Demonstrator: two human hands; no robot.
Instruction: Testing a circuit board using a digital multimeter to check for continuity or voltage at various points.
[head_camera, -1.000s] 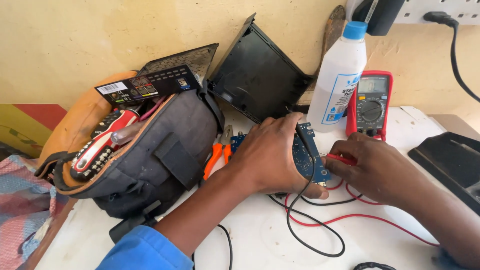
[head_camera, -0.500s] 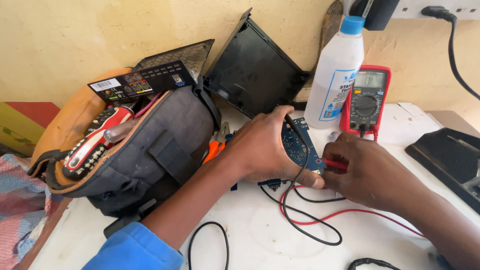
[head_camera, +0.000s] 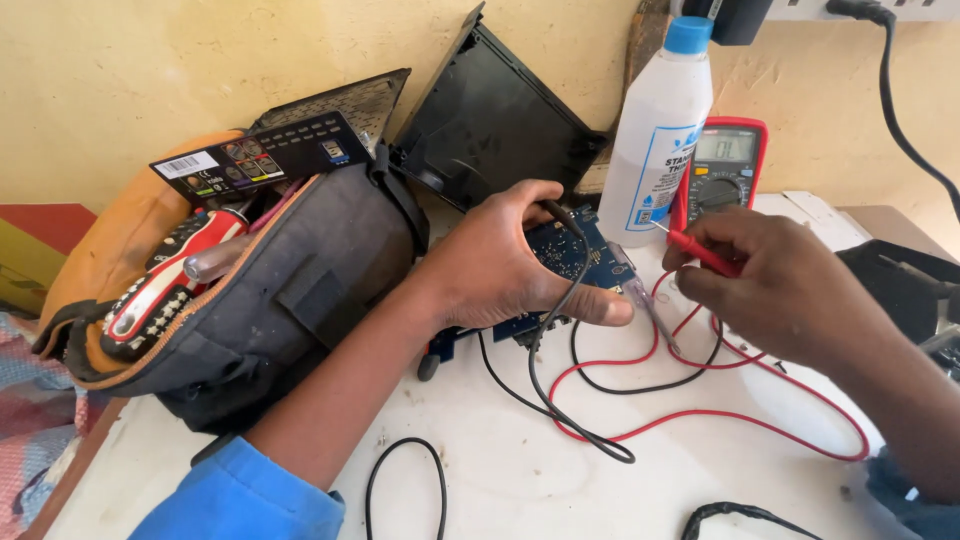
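My left hand (head_camera: 510, 265) grips a blue circuit board (head_camera: 568, 250) tilted up off the white table, and its fingers also pinch a black test probe (head_camera: 556, 212) against the board. My right hand (head_camera: 780, 290) holds a red test probe (head_camera: 700, 250) just right of the board, its tip a little way off the board's edge. Red and black leads (head_camera: 640, 400) loop across the table from the probes. A red multimeter (head_camera: 725, 175) leans against the wall behind my right hand.
A grey and orange tool bag (head_camera: 250, 290) with a red-handled screwdriver (head_camera: 170, 275) fills the left side. A white plastic bottle with a blue cap (head_camera: 655, 130) stands by the meter. A black casing (head_camera: 490, 120) leans on the wall. A black device (head_camera: 900, 275) lies at the right edge.
My right hand has drawn back from the board to the right with the red probe. My left hand has shifted its grip, holding the board and black probe more upright.
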